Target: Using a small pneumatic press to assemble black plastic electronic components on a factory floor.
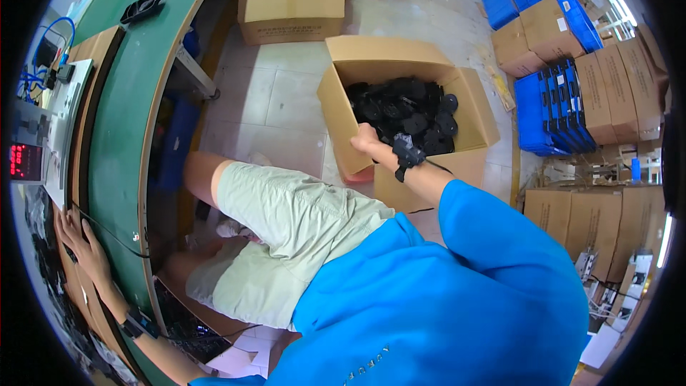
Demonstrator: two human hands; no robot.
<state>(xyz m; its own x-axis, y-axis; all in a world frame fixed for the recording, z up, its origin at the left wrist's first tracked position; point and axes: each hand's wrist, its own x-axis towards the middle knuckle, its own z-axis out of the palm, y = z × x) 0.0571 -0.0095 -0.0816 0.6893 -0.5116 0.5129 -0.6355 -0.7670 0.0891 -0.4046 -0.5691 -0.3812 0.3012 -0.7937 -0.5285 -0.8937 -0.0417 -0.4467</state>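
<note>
My right hand (366, 138) is at the near left corner of an open cardboard box (407, 48) on the floor, its fingers closed over the rim. Many round, flat black plastic parts (407, 107) lie piled inside the box. Off to the left, my left hand (86, 246) lies on the brown strip along the green workbench (118, 143), fingers stretched out. A small black piece shows beside its fingers; I cannot make out what it is. Each wrist wears a black strapped device (409, 156), and a thin cable runs from it.
A device with a red digital display (26, 162) stands on the bench. A black tray-like item (141, 7) lies farther along it. Another carton (291, 11) sits beyond the open box. Blue crates (539, 111) and stacked cartons (618, 89) line the right. Something reddish (356, 174) is beneath the open box.
</note>
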